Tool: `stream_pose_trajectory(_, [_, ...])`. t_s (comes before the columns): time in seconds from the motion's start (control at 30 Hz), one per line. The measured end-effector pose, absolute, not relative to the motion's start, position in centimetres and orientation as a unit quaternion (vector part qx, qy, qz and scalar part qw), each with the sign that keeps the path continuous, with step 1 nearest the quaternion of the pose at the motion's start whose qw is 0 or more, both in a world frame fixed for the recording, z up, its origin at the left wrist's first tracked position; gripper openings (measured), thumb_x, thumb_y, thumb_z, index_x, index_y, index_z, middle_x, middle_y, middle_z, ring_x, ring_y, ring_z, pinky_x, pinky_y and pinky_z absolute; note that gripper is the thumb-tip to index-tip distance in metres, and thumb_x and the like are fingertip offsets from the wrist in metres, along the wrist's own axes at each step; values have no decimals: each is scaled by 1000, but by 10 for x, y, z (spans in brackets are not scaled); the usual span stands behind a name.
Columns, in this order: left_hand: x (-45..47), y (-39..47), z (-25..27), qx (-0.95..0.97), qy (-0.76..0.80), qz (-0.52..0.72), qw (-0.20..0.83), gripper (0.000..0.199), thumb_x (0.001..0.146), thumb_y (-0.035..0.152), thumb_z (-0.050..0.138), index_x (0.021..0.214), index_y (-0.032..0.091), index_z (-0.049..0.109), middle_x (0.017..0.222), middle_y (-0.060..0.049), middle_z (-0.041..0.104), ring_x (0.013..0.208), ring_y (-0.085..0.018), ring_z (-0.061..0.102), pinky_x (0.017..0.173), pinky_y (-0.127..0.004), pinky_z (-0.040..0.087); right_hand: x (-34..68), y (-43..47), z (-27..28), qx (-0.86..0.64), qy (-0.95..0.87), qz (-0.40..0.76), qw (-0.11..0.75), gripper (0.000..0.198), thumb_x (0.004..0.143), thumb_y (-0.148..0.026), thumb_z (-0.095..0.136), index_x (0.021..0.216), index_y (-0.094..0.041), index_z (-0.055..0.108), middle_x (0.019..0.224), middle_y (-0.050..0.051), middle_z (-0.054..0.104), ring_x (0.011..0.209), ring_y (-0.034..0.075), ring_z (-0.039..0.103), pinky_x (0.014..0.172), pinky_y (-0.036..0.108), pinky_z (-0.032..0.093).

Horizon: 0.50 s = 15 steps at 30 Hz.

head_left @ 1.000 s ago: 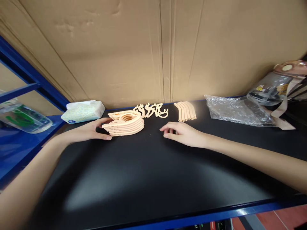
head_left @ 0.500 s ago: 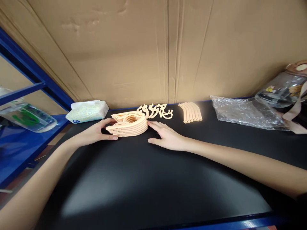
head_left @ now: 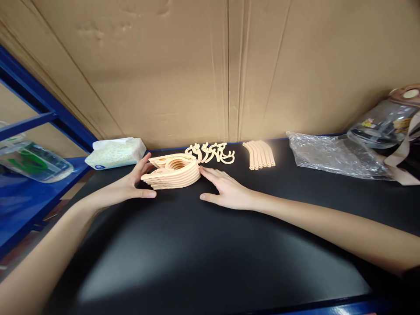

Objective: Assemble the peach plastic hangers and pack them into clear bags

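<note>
A neat stack of peach plastic pieces (head_left: pixel 172 177), each with a rounded loop, lies on the black tabletop; they look like hanger bodies. My left hand (head_left: pixel 131 181) is at the stack's left end, thumb in front and fingers behind, spread apart. At the right end, the outstretched fingers of my right hand (head_left: pixel 226 188) touch the stack, its thumb held apart. Just behind are several loose peach hooks (head_left: pixel 213 152). To their right, several curved peach arms (head_left: pixel 258 154) lie side by side in a row.
A tissue pack (head_left: pixel 116 153) lies at the back left, beside a blue metal frame (head_left: pixel 70 124). At the right are a crumpled clear plastic bag (head_left: pixel 334 155) and a clear bottle (head_left: pixel 380 122) with a strap. A cardboard wall (head_left: pixel 157 78) stands behind the table.
My left hand has opened wider, its fingers lifting up at the stack's left end. My right hand stays against the right end. The whole view has shifted slightly.
</note>
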<state>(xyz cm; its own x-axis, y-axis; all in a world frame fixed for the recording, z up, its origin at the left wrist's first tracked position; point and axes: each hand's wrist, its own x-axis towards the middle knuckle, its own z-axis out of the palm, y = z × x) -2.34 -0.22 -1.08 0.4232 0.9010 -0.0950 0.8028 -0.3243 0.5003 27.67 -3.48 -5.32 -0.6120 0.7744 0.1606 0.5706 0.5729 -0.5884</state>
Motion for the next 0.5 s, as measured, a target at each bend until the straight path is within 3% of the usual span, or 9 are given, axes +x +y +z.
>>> stream_pose_trajectory(0.13, [-9, -7, -11, 783, 517, 98, 330, 101, 79, 54, 61, 149, 26, -6, 159, -8, 8, 144, -21, 18, 115, -40, 19, 277, -34, -55, -383, -864, 251, 209, 79, 86, -47, 53, 149, -10, 22, 155, 16, 20, 142, 31, 21, 114, 55, 19])
stream_pose_trajectory(0.3, [-3, -6, -12, 791, 489, 118, 347, 83, 86, 48, 55, 149, 25, 4, 155, -7, 24, 140, -19, 27, 115, -35, 22, 277, -34, -55, -382, -866, 248, 205, 80, 86, -46, 53, 149, -8, 22, 155, 18, 20, 142, 32, 20, 114, 54, 19])
stream_pose_trajectory(0.5, [-5, -2, -20, 799, 488, 130, 326, 75, 85, 37, 53, 146, 21, 12, 153, -7, 27, 138, -19, 29, 115, -33, 23, 277, -34, -54, -376, -867, 251, 210, 79, 86, -46, 53, 149, -11, 23, 154, 18, 21, 141, 33, 23, 112, 57, 22])
